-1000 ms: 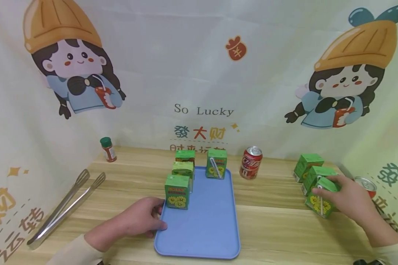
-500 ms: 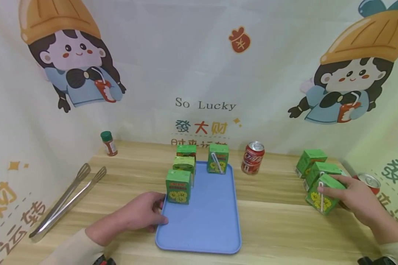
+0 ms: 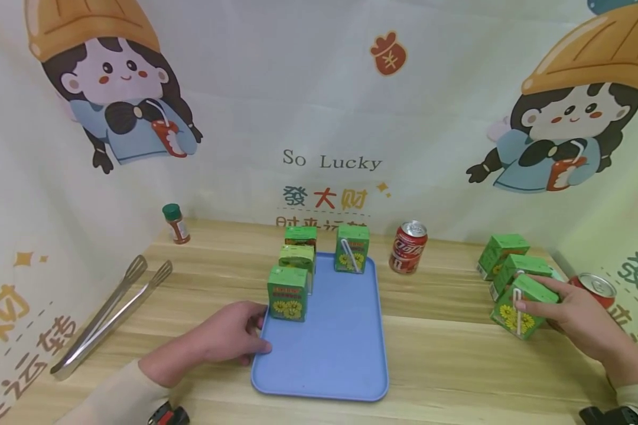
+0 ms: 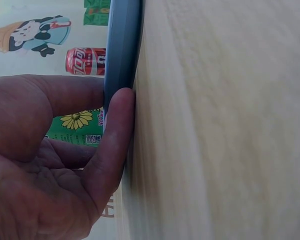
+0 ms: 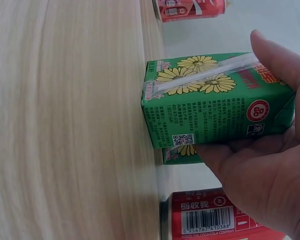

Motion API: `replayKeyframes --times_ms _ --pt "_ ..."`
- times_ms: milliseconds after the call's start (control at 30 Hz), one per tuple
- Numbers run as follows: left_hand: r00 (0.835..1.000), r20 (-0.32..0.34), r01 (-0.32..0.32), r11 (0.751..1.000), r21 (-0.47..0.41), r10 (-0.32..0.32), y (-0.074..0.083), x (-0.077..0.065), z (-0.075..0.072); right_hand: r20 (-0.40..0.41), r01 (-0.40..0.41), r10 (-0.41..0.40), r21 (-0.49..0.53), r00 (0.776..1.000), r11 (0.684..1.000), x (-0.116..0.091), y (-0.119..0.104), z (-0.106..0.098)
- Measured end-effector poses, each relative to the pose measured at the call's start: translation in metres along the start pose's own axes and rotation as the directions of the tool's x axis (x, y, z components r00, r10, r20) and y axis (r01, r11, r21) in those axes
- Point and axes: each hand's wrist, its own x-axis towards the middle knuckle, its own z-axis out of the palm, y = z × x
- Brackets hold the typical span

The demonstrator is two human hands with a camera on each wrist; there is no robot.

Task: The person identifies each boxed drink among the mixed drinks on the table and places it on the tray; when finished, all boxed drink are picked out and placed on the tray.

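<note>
My left hand [image 3: 228, 336] holds the left rim of a blue tray [image 3: 319, 360], its thumb over the edge. In the left wrist view, a finger presses along the side of the tray rim [image 4: 122, 45]. My right hand [image 3: 582, 316] grips a green drink carton [image 3: 526, 307] by its upper part, thumb on the straw side. That carton leans, its lower end close to the table in the right wrist view, where yellow flowers and a wrapped straw [image 5: 205, 80] show. Directly behind it stand two more green cartons, the nearer [image 3: 518, 271] partly covered.
Three cartons line the tray's left side, the front one [image 3: 287, 295] nearest my left hand. Another carton [image 3: 352, 251] stands at its back right corner. One cola can [image 3: 408, 248] is behind; a second [image 3: 595, 286] stands beside my right hand. Tongs [image 3: 111, 319] and a spice jar [image 3: 176, 224] are left.
The head view has tipped down slightly, so everything sits higher in frame. My right hand has shifted a little right with its grip on the carton; the left hand stays on the tray.
</note>
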Motion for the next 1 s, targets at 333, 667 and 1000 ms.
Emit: replayKeyframes --times_ms 333,667,1000 --pt "1.000 0.006 0.013 1.000 0.006 -0.013 0.000 0.000 0.000 -0.019 0.022 -0.022 0.020 1.000 1.000 0.001 0.002 0.003" --pt "1.000 0.005 0.000 1.000 0.001 0.000 -0.002 0.001 0.000 -0.032 0.049 -0.052 -0.091 0.998 0.995 -0.003 -0.002 0.003" --pt "1.000 0.008 -0.007 1.000 -0.001 0.007 -0.001 0.001 -0.001 -0.010 0.061 -0.061 -0.059 0.998 0.996 -0.006 -0.009 0.008"
